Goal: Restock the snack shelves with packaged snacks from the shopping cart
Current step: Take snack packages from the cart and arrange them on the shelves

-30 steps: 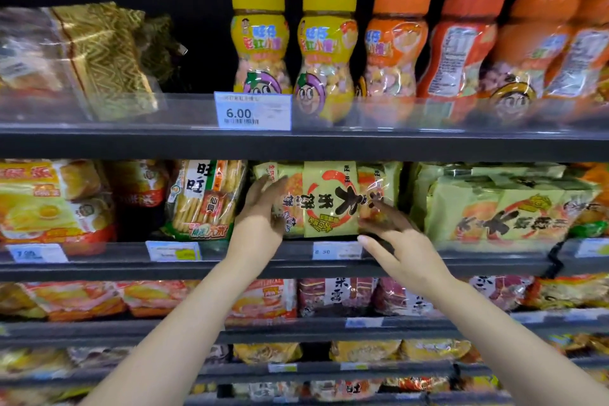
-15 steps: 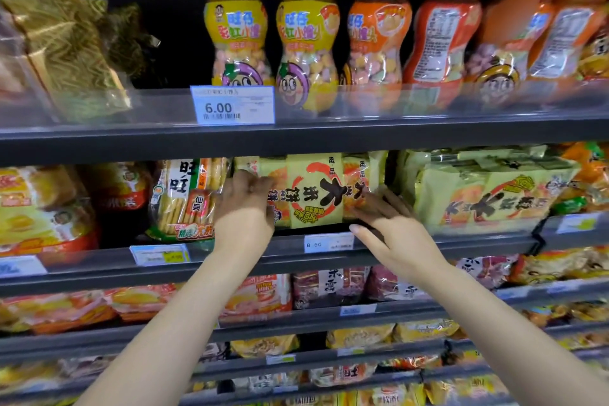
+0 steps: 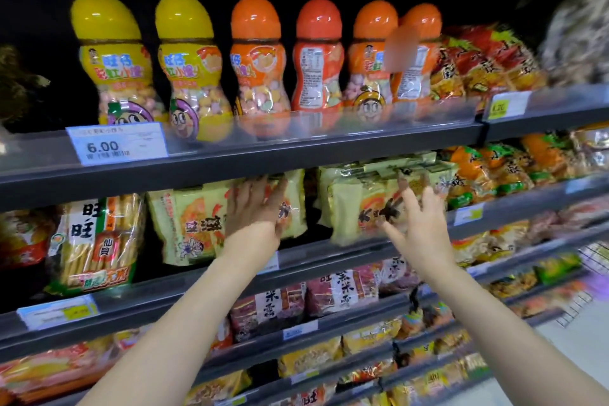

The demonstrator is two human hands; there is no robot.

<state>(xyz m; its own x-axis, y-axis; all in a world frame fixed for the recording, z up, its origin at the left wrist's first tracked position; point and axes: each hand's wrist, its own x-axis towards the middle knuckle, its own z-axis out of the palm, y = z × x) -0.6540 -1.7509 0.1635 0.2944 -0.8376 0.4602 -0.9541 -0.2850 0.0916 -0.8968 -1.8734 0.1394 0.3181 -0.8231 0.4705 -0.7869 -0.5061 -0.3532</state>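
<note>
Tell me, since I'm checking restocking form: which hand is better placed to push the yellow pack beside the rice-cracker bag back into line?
Left. The left hand already lies flat on that yellow pack. The right hand is spread open further right, by the next stack of packs.

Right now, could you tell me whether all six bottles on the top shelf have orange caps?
No, the two leftmost bottles have yellow caps, and the other four have orange ones.
</note>
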